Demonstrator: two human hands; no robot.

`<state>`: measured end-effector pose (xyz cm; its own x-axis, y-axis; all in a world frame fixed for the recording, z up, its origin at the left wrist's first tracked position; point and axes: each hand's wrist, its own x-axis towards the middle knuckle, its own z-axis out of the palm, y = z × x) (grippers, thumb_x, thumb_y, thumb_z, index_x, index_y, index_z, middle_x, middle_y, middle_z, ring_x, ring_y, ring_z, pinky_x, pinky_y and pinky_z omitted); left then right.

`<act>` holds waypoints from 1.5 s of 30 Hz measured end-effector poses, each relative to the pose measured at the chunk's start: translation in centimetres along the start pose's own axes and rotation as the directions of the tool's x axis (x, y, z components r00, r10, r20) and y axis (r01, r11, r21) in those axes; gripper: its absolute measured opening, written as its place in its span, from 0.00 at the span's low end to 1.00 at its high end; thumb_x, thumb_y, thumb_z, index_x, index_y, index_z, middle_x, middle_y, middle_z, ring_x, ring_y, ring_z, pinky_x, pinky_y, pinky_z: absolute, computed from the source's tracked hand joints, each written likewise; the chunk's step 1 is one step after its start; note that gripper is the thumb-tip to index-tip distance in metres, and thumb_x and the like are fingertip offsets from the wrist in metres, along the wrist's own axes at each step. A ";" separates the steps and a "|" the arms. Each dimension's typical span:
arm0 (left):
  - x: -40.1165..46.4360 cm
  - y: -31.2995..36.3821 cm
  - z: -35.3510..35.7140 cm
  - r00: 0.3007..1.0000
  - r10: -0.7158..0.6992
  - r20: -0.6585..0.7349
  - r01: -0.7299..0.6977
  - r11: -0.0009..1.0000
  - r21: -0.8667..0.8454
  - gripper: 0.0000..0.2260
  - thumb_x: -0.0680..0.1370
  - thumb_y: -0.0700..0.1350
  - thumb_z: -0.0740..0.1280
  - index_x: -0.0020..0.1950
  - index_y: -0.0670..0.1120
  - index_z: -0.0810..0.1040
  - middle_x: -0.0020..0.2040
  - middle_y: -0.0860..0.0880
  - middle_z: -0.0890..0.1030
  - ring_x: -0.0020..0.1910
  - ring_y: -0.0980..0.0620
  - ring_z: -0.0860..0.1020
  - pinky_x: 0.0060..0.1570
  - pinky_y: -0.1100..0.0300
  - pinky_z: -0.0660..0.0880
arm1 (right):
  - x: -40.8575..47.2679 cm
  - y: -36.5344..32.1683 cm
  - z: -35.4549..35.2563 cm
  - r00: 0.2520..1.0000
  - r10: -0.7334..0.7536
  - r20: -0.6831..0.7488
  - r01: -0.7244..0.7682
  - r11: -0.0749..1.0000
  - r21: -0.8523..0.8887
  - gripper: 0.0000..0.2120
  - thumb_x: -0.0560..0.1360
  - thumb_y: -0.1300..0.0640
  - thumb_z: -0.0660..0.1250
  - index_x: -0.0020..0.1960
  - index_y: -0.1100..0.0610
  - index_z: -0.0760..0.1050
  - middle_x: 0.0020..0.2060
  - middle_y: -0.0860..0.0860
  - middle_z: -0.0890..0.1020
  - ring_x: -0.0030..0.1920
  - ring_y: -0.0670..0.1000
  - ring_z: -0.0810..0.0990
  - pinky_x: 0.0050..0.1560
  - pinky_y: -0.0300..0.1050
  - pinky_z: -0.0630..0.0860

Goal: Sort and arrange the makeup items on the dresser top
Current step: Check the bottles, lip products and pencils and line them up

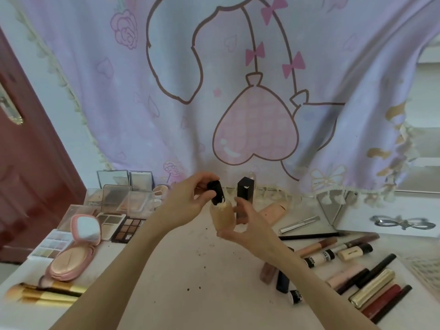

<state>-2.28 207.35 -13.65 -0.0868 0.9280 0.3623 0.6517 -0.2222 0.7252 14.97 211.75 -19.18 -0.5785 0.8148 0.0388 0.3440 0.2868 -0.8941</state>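
Both hands met above the far middle of the desk (181, 270). The left hand (188, 201) pinched the black cap (217, 192) atop a beige foundation bottle (223, 216), while the right hand (246, 225) curled around the bottle's lower body, holding it upright.
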 end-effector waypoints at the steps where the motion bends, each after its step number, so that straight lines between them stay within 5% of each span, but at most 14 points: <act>1: -0.3 0.6 -0.3 1.000 0.010 -0.007 -0.010 0.999 -0.043 0.12 0.77 0.37 0.64 0.58 0.50 0.74 0.48 0.57 0.77 0.48 0.63 0.76 0.50 0.75 0.70 | 0.1 -0.4 0.2 0.997 0.015 0.078 -0.023 0.995 0.098 0.33 0.68 0.50 0.74 0.68 0.52 0.63 0.55 0.47 0.75 0.49 0.45 0.77 0.42 0.40 0.77; 5: -0.9 2.4 -0.9 0.992 0.126 -0.032 -0.126 0.992 -0.011 0.08 0.78 0.44 0.58 0.53 0.51 0.75 0.47 0.54 0.75 0.44 0.59 0.74 0.46 0.72 0.69 | 0.2 -2.1 -0.9 0.936 -0.023 0.351 -0.161 0.859 0.486 0.16 0.68 0.61 0.73 0.53 0.60 0.72 0.36 0.53 0.76 0.31 0.48 0.73 0.31 0.39 0.71; 10: -1.1 3.2 -2.0 0.946 0.289 -0.146 -0.258 0.945 0.201 0.20 0.77 0.56 0.48 0.38 0.43 0.69 0.29 0.47 0.72 0.27 0.50 0.67 0.30 0.56 0.65 | -0.5 -4.0 -2.6 0.768 -0.169 0.618 -0.251 0.808 0.533 0.12 0.67 0.57 0.69 0.46 0.60 0.71 0.32 0.51 0.77 0.26 0.45 0.69 0.29 0.34 0.68; 13: -0.8 3.1 -1.9 0.937 0.315 -0.151 -0.254 0.910 0.327 0.15 0.76 0.51 0.45 0.37 0.44 0.64 0.28 0.44 0.69 0.25 0.46 0.65 0.26 0.55 0.62 | -1.0 -4.8 -2.7 0.833 -0.123 0.539 -0.144 0.894 0.425 0.12 0.68 0.59 0.71 0.48 0.58 0.71 0.33 0.51 0.77 0.28 0.46 0.70 0.30 0.35 0.69; 16: -0.9 2.3 -1.9 0.973 0.226 -0.048 -0.180 0.872 0.456 0.07 0.74 0.37 0.54 0.39 0.47 0.60 0.30 0.49 0.61 0.20 0.47 0.57 0.21 0.63 0.49 | -1.1 -4.6 -1.9 0.963 -0.051 0.265 0.065 0.997 -0.045 0.18 0.70 0.51 0.73 0.55 0.51 0.71 0.42 0.48 0.76 0.38 0.47 0.75 0.39 0.43 0.74; 19: -0.8 2.3 -1.1 0.978 0.008 -0.207 0.067 0.932 0.355 0.14 0.80 0.42 0.58 0.34 0.47 0.62 0.28 0.49 0.64 0.26 0.48 0.65 0.27 0.58 0.65 | -1.4 -3.9 -0.5 0.992 -0.082 0.100 0.105 0.964 -0.244 0.18 0.70 0.46 0.71 0.53 0.50 0.68 0.43 0.43 0.74 0.43 0.46 0.75 0.47 0.46 0.75; 21: -1.1 2.7 -1.3 0.955 -0.253 -0.154 0.294 0.872 0.392 0.22 0.81 0.55 0.49 0.30 0.47 0.64 0.29 0.48 0.70 0.33 0.45 0.71 0.40 0.54 0.71 | -1.7 -3.2 0.4 0.993 -0.069 0.091 0.088 0.972 -0.216 0.18 0.70 0.46 0.71 0.53 0.50 0.67 0.41 0.43 0.74 0.40 0.44 0.74 0.45 0.43 0.73; 23: -1.5 2.4 -2.1 0.966 -0.250 -0.070 0.257 0.887 0.382 0.26 0.79 0.61 0.48 0.33 0.46 0.72 0.33 0.48 0.75 0.36 0.48 0.74 0.41 0.57 0.70 | -1.7 -2.5 0.9 0.992 -0.010 0.126 0.026 0.992 -0.126 0.18 0.71 0.49 0.71 0.55 0.51 0.67 0.41 0.43 0.73 0.39 0.43 0.73 0.41 0.39 0.72; 26: -3.1 2.2 -3.1 0.986 -0.081 0.146 0.078 0.997 0.024 0.06 0.80 0.46 0.59 0.52 0.50 0.75 0.51 0.55 0.77 0.44 0.63 0.75 0.42 0.71 0.71 | -1.7 -1.8 0.7 0.971 0.078 0.224 -0.105 0.989 0.109 0.17 0.72 0.55 0.70 0.57 0.53 0.68 0.40 0.48 0.73 0.35 0.44 0.71 0.37 0.37 0.71; 28: -4.0 1.8 -3.3 0.976 -0.028 0.215 0.054 0.992 -0.115 0.11 0.78 0.35 0.62 0.54 0.50 0.74 0.51 0.56 0.76 0.39 0.67 0.74 0.37 0.73 0.70 | -1.9 -1.3 0.4 0.952 0.066 0.300 -0.144 0.958 0.247 0.17 0.74 0.58 0.69 0.60 0.56 0.68 0.41 0.53 0.74 0.34 0.44 0.70 0.35 0.37 0.70; 32: -4.1 1.1 -2.6 0.995 -0.086 0.046 0.088 0.995 -0.039 0.10 0.73 0.41 0.69 0.47 0.56 0.76 0.41 0.53 0.78 0.33 0.65 0.74 0.34 0.73 0.70 | -2.5 -0.7 0.9 0.925 0.029 0.378 -0.151 0.943 0.296 0.14 0.75 0.63 0.66 0.60 0.55 0.70 0.43 0.53 0.76 0.37 0.46 0.76 0.41 0.39 0.75; 38: -6.4 -0.9 0.1 0.959 -0.251 -0.133 0.235 0.964 -0.127 0.13 0.73 0.47 0.69 0.57 0.51 0.74 0.43 0.56 0.78 0.38 0.66 0.74 0.40 0.74 0.71 | -2.5 -0.4 2.2 0.973 0.058 0.222 -0.157 0.874 0.460 0.19 0.75 0.64 0.66 0.65 0.58 0.69 0.53 0.53 0.79 0.47 0.52 0.83 0.54 0.47 0.78; 45: -9.4 -1.8 4.4 0.907 -0.384 -0.171 0.346 0.914 -0.213 0.08 0.72 0.47 0.71 0.50 0.50 0.79 0.46 0.53 0.80 0.39 0.59 0.76 0.38 0.73 0.71 | -3.1 -0.3 3.6 0.984 0.121 0.133 -0.173 0.838 0.517 0.16 0.72 0.63 0.69 0.57 0.58 0.68 0.50 0.55 0.81 0.43 0.54 0.85 0.42 0.39 0.80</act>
<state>0.64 200.35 -20.93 -0.4579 0.8762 0.1504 0.4048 0.0549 0.9128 14.02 207.31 -20.65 -0.6260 0.7690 -0.1297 0.0062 -0.1614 -0.9869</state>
